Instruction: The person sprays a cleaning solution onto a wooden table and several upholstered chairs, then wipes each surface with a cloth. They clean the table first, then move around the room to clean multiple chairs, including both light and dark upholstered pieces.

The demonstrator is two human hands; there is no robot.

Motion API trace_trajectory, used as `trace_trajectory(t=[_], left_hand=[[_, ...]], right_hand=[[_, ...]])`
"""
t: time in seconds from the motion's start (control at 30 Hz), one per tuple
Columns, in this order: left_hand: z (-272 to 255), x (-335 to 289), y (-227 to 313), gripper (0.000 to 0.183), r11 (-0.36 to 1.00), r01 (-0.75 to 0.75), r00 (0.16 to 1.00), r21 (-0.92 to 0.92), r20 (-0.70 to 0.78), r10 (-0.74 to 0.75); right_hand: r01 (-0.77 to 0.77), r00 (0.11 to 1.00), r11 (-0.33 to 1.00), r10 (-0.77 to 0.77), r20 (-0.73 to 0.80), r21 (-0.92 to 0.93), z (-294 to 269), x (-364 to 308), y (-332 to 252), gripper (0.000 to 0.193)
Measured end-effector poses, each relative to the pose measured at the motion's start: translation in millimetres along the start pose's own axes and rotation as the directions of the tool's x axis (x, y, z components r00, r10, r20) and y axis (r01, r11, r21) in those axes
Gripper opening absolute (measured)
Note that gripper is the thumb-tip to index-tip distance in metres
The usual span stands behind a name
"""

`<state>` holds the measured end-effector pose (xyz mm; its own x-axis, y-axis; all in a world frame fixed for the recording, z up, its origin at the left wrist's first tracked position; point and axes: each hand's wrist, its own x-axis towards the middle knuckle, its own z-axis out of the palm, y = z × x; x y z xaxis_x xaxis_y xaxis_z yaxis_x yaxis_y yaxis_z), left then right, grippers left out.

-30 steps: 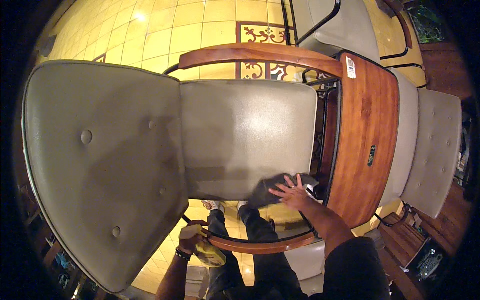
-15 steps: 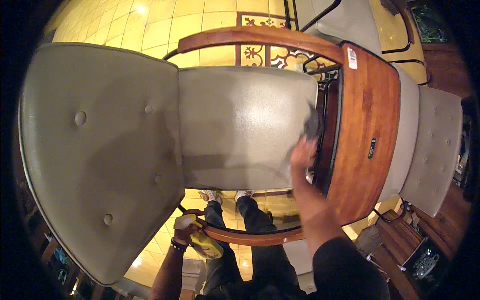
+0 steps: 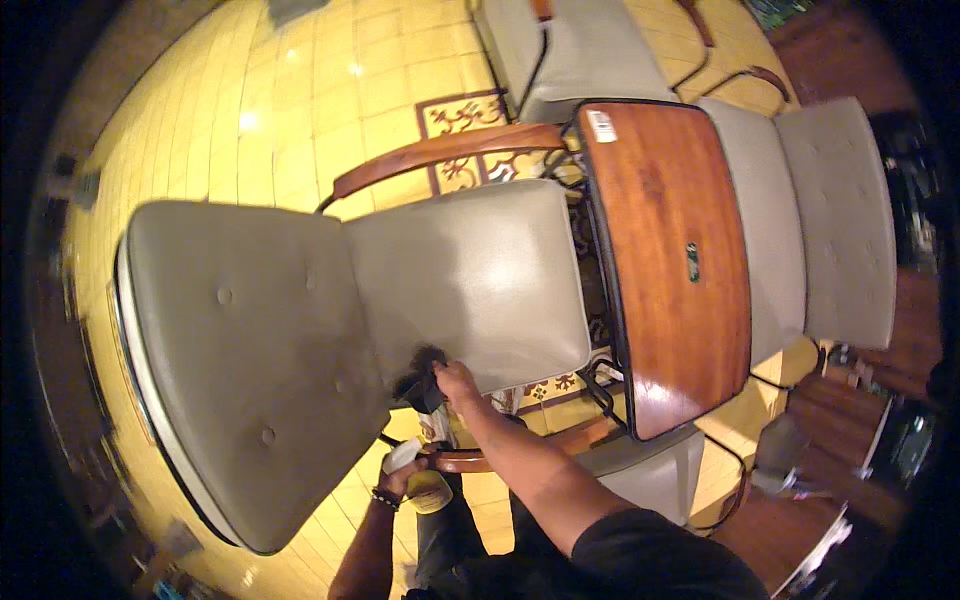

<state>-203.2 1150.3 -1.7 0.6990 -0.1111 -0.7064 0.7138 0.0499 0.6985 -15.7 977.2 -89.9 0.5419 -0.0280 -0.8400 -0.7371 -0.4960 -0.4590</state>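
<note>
A grey upholstered chair stands in front of me, its buttoned backrest (image 3: 240, 320) to the left and its seat (image 3: 500, 270) in the middle. Fingers closed, my right hand (image 3: 457, 387) has a dark cloth (image 3: 424, 392) at the seat's near corner, next to the backrest. Lower down, my left hand (image 3: 391, 481) grips a yellow spray bottle (image 3: 430, 492) with a white trigger head. The bottle is beside the chair's near wooden armrest (image 3: 540, 447), which partly hides it.
A small wooden table (image 3: 675, 250) with a dark rim adjoins the seat's right side. Beyond it is another grey chair (image 3: 840, 230). More grey seating (image 3: 585, 50) stands at the back, and the far wooden armrest (image 3: 440, 152) curves over the yellow tiled floor (image 3: 330, 110).
My right hand has swept the cloth from the seat's right edge to its near left corner. The whole view has shifted and tilted. My left hand still holds the spray bottle.
</note>
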Motion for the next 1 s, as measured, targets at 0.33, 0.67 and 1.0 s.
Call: trace_trajectory(t=[0.33,0.67,1.0], left_hand=[[37,-9,61,0.046,0.941,-0.124,0.967,0.314,0.252,0.043],[244,-108,110,0.048,0.524,-0.745,0.436,0.414,0.896,-0.088],[443,-225,-17,0.052,0.485,-0.792,0.29,0.371,0.927,-0.236]], right_hand=[[0.166,0.915,0.368,-0.404,-0.003,0.915,-187,-261,71,0.053],[-0.126,0.861,0.604,0.46,-0.215,0.787,21,-524,399,0.042],[-0.078,0.658,0.061,0.753,0.005,0.995,233,-661,547,0.058]])
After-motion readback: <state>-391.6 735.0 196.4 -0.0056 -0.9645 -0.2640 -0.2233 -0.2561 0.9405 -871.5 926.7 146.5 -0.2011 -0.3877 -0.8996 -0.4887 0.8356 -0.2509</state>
